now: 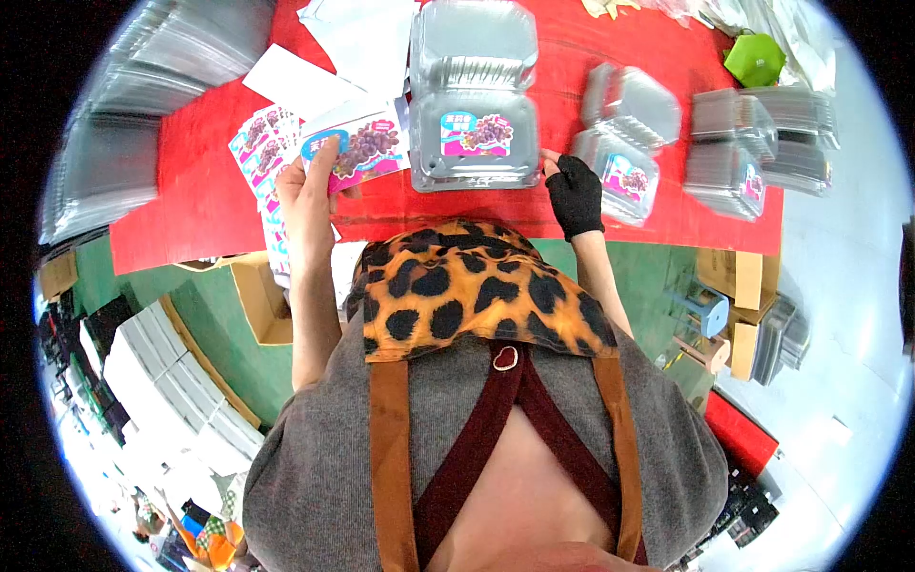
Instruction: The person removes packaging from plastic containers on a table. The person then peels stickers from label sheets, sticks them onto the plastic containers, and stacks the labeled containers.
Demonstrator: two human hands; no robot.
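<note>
My left hand [307,195] is closed on a grape label [370,155], pinching its left side between thumb and fingers. To the right of it stands an open clear plastic clamshell box [475,174], apparently on top of a nested stack, with a grape label [477,134] stuck on its front half. My right hand [575,194], in a black fingerless glove, is at the box's right edge. Its fingertips point toward that edge, and nothing shows in them. More printed grape labels [265,143] lie fanned out left of my left hand.
Labelled clamshell boxes [620,195] stand close to my right hand, with further stacks [724,181] beyond. Tall stacks of clear plastic [105,181] line the left of the red table [191,205]. White sheets [357,48] and a green object [755,60] lie farther back.
</note>
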